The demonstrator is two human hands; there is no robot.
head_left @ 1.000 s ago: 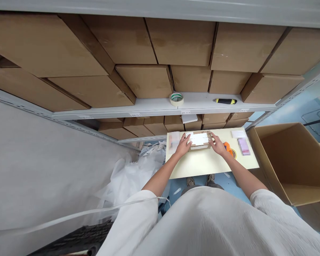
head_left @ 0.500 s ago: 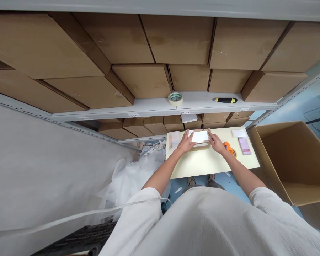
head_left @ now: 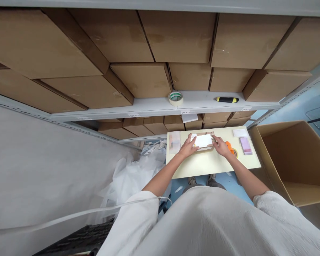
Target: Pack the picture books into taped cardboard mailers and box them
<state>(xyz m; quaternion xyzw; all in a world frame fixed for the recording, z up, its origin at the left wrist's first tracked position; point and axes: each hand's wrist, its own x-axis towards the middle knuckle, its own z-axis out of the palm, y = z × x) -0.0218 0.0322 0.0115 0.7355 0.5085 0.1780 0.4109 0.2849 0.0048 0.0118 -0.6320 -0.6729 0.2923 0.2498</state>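
Note:
A small cardboard box (head_left: 206,134) with a white label (head_left: 203,140) on top rests on the pale yellow table. At its left end, my left hand (head_left: 187,146) grips it, the fingers on the top and the thumb at the near side. My right hand (head_left: 220,145) is at the opposite end, its bent fingertips on the box's right edge; the small details under them cannot be made out. Just right of that hand lies an orange tape dispenser (head_left: 229,146) with a tape roll, partly covered by the wrist.
The pale yellow table (head_left: 192,169) also bears a clear plastic sheet (head_left: 174,141), a white packet (head_left: 240,133) and a purple item (head_left: 245,145). Masking tape (head_left: 175,98) and a utility knife (head_left: 226,100) lie on the shelf. A large open carton (head_left: 304,160) stands right; white wrapping (head_left: 128,177) left.
The box has shifted slightly right and toward me with both hands. My right fingers have curled more over its right edge, and the label lies a little lower in view.

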